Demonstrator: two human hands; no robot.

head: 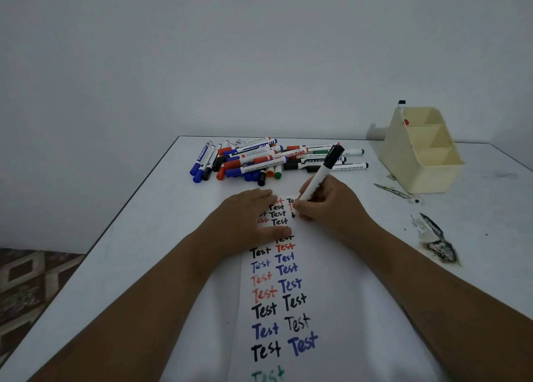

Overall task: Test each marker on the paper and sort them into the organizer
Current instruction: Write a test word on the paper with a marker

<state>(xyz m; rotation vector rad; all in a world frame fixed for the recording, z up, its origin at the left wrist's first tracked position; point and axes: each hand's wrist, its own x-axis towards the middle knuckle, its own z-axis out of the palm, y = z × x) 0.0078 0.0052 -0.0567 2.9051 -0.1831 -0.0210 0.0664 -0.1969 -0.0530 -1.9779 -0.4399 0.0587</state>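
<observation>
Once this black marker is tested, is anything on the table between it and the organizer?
Nothing visible blocks it. The right hand holds the black marker over the paper; the cream organizer stands to the far right, its open compartments facing up. The marker pile lies behind, off that line; only ink stains mark the table.

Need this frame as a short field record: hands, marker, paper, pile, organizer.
left hand: flat on the paper, holding it down
right hand: grips a black marker, tip at the paper
pile of markers: lies beyond the paper, mixed colours
organizer: far right of the table, markers in its back compartment only
</observation>
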